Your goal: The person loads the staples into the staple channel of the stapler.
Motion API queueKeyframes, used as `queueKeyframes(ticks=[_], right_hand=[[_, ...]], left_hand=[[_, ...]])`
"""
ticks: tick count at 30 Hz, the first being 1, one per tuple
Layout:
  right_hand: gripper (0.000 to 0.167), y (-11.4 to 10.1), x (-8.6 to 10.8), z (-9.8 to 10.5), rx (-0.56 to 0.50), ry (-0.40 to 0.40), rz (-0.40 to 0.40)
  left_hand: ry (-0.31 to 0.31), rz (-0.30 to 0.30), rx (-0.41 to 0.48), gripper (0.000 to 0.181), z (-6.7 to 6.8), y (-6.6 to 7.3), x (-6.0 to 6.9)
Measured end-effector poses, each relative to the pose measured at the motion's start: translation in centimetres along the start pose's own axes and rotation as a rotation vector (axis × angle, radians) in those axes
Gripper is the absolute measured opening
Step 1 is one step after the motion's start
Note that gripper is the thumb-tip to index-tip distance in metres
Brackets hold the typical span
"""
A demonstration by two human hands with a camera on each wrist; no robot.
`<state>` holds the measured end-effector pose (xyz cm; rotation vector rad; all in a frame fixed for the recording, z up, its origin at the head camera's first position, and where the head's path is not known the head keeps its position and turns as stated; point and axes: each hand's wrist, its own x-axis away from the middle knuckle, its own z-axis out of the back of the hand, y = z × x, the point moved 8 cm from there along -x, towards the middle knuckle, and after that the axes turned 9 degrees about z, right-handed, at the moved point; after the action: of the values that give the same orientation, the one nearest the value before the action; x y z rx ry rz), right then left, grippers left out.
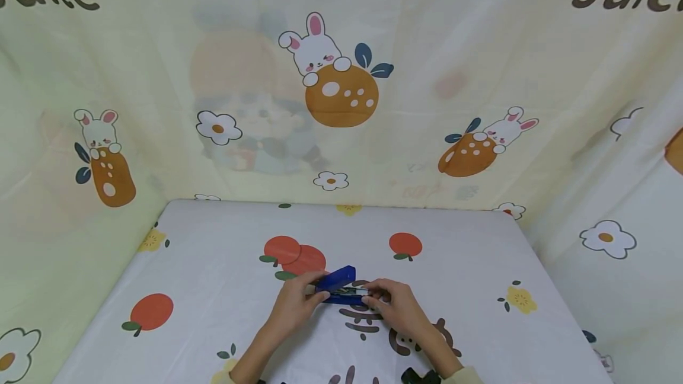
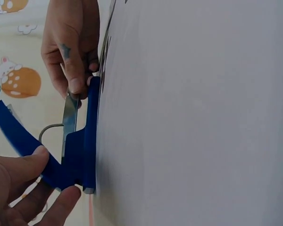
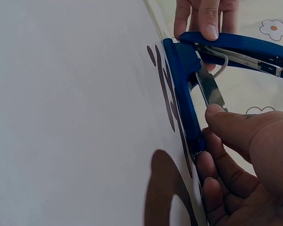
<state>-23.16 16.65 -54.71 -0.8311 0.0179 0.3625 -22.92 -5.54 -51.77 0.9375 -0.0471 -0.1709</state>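
Note:
A blue stapler (image 1: 338,278) stands on the table with its top arm swung up, away from the base. My left hand (image 1: 292,307) grips it at the hinge end, thumb on the raised arm in the left wrist view. My right hand (image 1: 399,308) pinches the front end of the metal staple channel (image 3: 211,90) between thumb and fingers, close to the base's tip. Between the raised arm and the channel runs a curved metal wire (image 2: 51,126). Whether staples lie in the channel cannot be made out.
A white cloth printed with fruit covers the table (image 1: 213,289). Behind it and at both sides hang pale curtains (image 1: 416,10) with rabbit and flower prints. A dark object (image 1: 420,376) shows at the bottom edge, beside the right sleeve (image 1: 464,376).

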Motion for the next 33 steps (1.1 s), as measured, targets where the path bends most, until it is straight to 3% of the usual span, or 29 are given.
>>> queueKeyframes(ticks=[18, 33], right_hand=[[0.020, -0.07, -0.10, 0.11, -0.018, -0.010, -0.019], [0.014, -0.12, -0.21, 0.23, -0.011, -0.008, -0.007]], left_hand=[[0.011, -0.009, -0.051, 0.034, -0.39, 0.27, -0.18], [0.018, 0.018, -0.098, 0.036, -0.50, 0.55, -0.23]])
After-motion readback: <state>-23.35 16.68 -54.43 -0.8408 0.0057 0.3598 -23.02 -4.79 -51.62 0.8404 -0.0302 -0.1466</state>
